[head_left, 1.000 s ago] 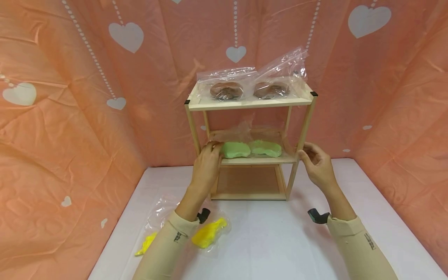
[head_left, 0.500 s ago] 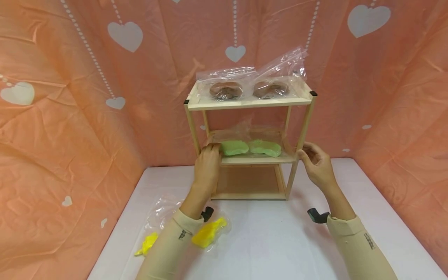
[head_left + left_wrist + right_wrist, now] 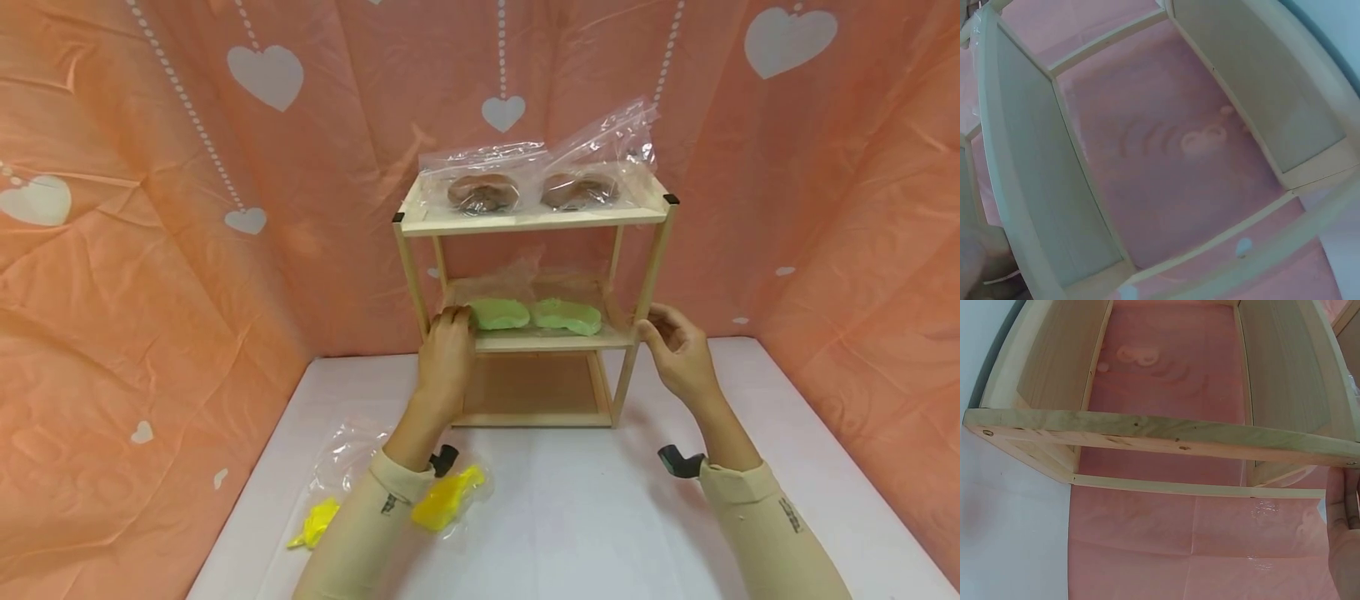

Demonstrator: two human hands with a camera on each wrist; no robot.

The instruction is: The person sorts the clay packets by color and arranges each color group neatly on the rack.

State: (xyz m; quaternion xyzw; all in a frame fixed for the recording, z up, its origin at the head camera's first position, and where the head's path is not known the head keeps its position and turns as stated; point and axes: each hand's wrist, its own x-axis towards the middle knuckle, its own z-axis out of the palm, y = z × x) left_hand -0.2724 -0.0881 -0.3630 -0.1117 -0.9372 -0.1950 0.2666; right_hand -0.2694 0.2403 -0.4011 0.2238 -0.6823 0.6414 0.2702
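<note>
A small three-tier wooden shelf (image 3: 546,342) stands on the white table. At its left front post, level with the middle tier, my left hand (image 3: 444,358) grips the frame with bent fingers, hiding part of the post. My right hand (image 3: 681,354) pinches the right front post at the same height, thumb in front. Between the hands, two light-green soft-looking pieces, the left one (image 3: 501,314) and the right one (image 3: 567,317), lie in clear bags on the middle tier. Part of my right hand (image 3: 1342,531) shows at the right wrist view's edge, touching the wood.
Two brown round pieces in clear zip bags, left (image 3: 483,194) and right (image 3: 579,192), lie on the top tier. Bagged yellow pieces, one (image 3: 448,499) beside my left wrist and another (image 3: 316,523) further left, lie on the table. Pink cloth (image 3: 337,250) hangs behind.
The left green piece has slid slightly back and left on the middle tier. My left hand has shifted a little at the post; my right hand stays put.
</note>
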